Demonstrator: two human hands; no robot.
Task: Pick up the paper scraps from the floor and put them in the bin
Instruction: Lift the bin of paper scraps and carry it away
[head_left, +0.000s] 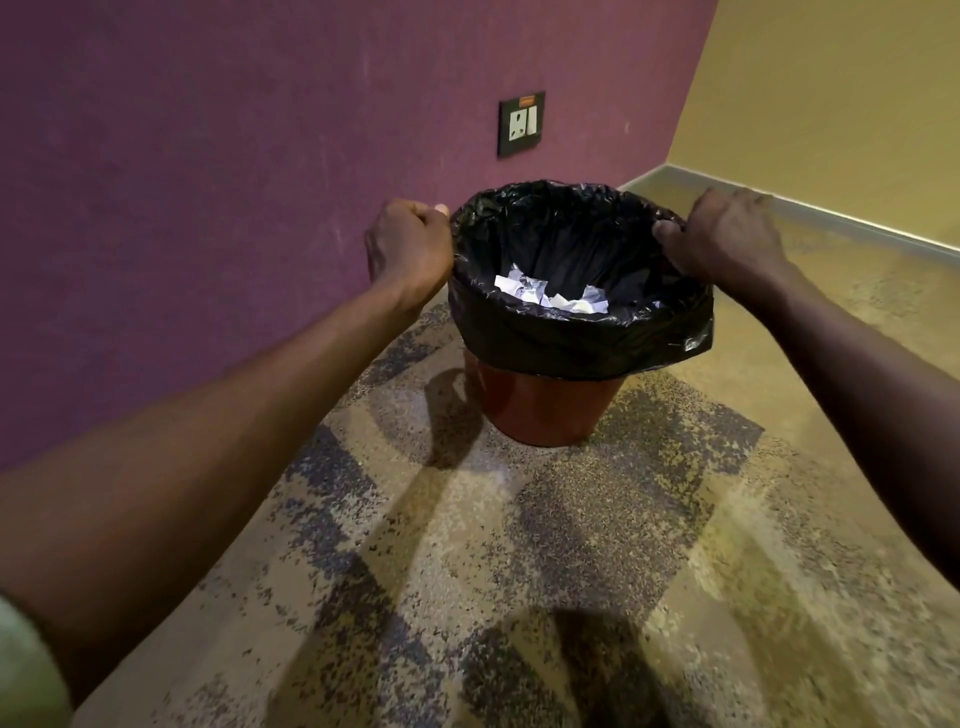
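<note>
A red-brown bin (540, 410) stands on the carpet near the purple wall, lined with a black plastic bag (576, 338) folded over its rim. Several white crumpled paper scraps (550, 296) lie inside at the bottom. My left hand (410, 249) grips the bag's edge at the bin's left rim with curled fingers. My right hand (727, 234) pinches the bag's edge at the right rim. No scraps show on the visible floor.
A purple wall (208, 182) with a black socket plate (521, 123) rises behind the bin. A yellow wall (831, 104) with a grey skirting meets it at the right corner. Patterned brown-and-grey carpet (519, 571) spreads in front.
</note>
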